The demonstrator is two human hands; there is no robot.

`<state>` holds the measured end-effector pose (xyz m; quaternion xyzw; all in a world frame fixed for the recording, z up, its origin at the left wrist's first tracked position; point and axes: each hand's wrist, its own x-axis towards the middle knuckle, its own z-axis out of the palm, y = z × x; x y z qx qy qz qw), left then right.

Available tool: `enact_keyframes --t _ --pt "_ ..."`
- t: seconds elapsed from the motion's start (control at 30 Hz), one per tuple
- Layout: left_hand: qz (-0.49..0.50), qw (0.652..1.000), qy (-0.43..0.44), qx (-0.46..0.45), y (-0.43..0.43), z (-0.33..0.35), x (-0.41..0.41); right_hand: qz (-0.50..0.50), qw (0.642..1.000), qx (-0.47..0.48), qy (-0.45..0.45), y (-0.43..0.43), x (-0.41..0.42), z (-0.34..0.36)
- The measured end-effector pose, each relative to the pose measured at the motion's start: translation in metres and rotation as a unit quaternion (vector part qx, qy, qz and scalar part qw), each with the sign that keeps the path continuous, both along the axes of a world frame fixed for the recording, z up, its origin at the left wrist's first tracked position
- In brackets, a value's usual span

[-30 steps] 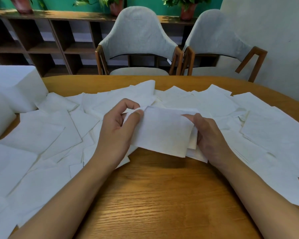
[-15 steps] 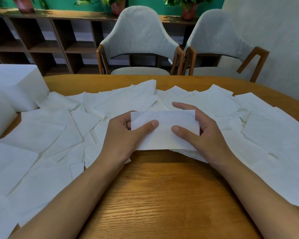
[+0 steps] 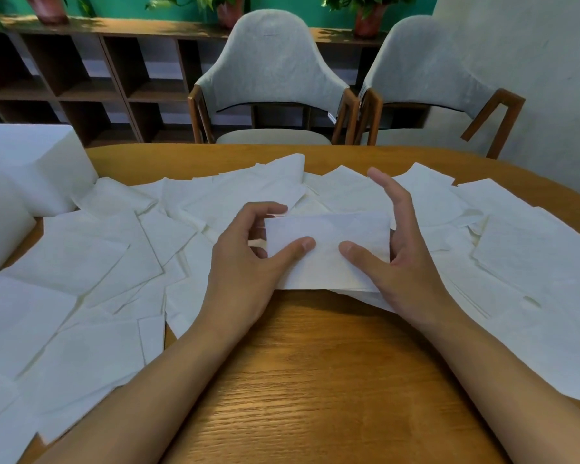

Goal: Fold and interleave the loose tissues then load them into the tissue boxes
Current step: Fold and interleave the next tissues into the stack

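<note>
white tissue boxes stand far left; whether anything is loaded i cannot tell. loose tissues lie unfolded across the surface. at centre the left hand pinches the folded tissue, fingers curled at its edge. the right hand presses one thumb on it, the rest spread wide. most folding, all interleaving and loading seem left.

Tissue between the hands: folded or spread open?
Folded. The tissue is a narrow rectangle, clearly smaller than the spread square sheets lying around it.
</note>
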<state>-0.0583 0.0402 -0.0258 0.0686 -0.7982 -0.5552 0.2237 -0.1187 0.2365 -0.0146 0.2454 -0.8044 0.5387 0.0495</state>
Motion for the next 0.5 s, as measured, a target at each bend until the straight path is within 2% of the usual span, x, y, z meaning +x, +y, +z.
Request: enact_keyframes --t 0.07,0.17,0.2,0.37,0.5 --pt "-0.004 1.0 -0.01 0.025 0.0 0.004 0.0 0.007 0.999 -0.037 -0.009 0.003 -0.001 0.003" --pt "-0.057 0.987 -0.055 0.143 0.0 0.013 0.002 0.027 0.992 -0.114 -0.043 0.007 -0.001 0.005" --pt "-0.062 0.985 -0.053 0.151 0.001 0.014 0.003 0.031 0.99 -0.124 -0.05 0.007 -0.001 0.005" --pt "-0.056 0.994 0.021 0.089 0.003 0.01 0.003 0.069 0.992 -0.062 -0.082 0.011 -0.003 0.005" --pt "-0.057 0.998 0.038 0.0 -0.002 0.001 0.001 0.011 0.997 -0.016 -0.069 0.01 -0.004 0.001"
